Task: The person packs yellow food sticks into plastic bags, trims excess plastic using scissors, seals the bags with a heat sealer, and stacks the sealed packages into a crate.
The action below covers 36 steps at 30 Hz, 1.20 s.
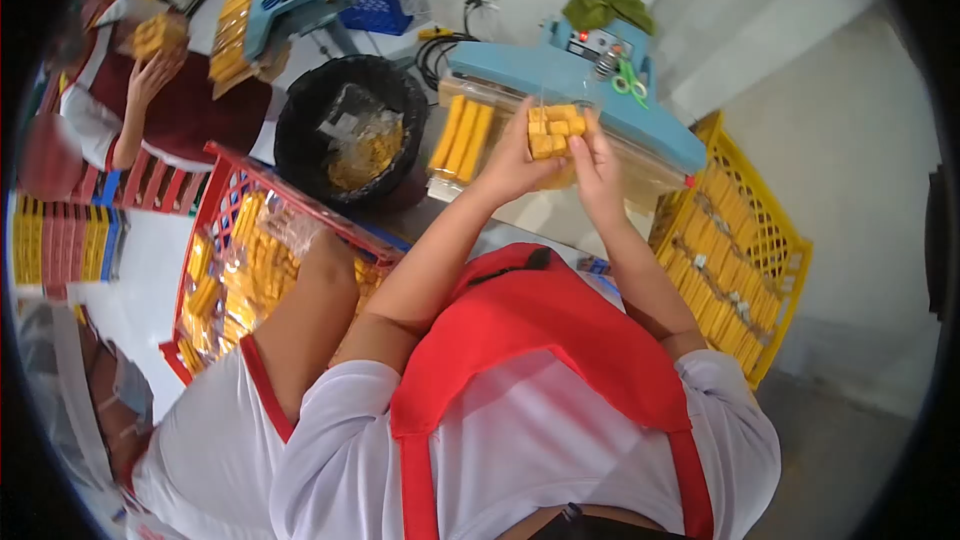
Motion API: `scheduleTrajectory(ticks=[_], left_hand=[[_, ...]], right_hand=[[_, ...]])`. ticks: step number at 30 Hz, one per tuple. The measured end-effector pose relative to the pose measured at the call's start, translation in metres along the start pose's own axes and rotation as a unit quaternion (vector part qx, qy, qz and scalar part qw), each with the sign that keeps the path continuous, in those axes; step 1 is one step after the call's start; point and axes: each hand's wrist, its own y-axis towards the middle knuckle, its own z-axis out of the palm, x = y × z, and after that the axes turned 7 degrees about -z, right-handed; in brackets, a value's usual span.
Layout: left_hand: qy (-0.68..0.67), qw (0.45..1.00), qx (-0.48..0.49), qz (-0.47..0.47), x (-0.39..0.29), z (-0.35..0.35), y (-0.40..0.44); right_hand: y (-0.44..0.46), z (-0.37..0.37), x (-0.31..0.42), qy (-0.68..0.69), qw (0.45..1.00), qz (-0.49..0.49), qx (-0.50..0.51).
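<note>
Between my two hands is a bundle of thick yellow sticks [555, 132], their square ends facing up toward me. My left hand [512, 162] wraps round the bundle's left side. Against its right side press the fingers of my right hand [598, 168]. Clear film seems to surround the bundle, though I cannot make it out well. Just beyond my hands is a light-blue sealing machine [580, 90]. Left of my left hand, several long yellow sticks [463, 138] lie side by side on the machine's front ledge.
Green-handled scissors [630, 84] and a green cloth [605, 8] rest on the machine. A yellow crate [800, 270] of packed sticks stands right, a red crate [190, 270] of bagged sticks left. Beside it is a black bin [300, 130]. A co-worker [180, 110] holds another bundle near a second sealer [290, 5].
</note>
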Motion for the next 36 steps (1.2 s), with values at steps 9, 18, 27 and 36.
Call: scheduleTrajectory(ticks=[9, 18, 27, 36], left_hand=[[0.141, 0.986, -0.058, 0.068, 0.013, 0.028, -0.001], [0.126, 0.986, -0.110, -0.008, -0.023, 0.028, -0.011], [0.067, 0.998, 0.015, -0.007, -0.002, 0.023, -0.011], [0.201, 0.976, 0.016, 0.080, -0.016, 0.043, -0.011]], right_hand=[[-0.005, -0.025, -0.018, -0.050, 0.993, 0.039, -0.104], [-0.004, -0.032, -0.009, -0.242, 0.958, -0.100, -0.112], [-0.027, -0.059, -0.004, -0.109, 0.994, -0.011, 0.019], [0.032, -0.068, 0.068, -0.437, 0.874, -0.188, 0.102]])
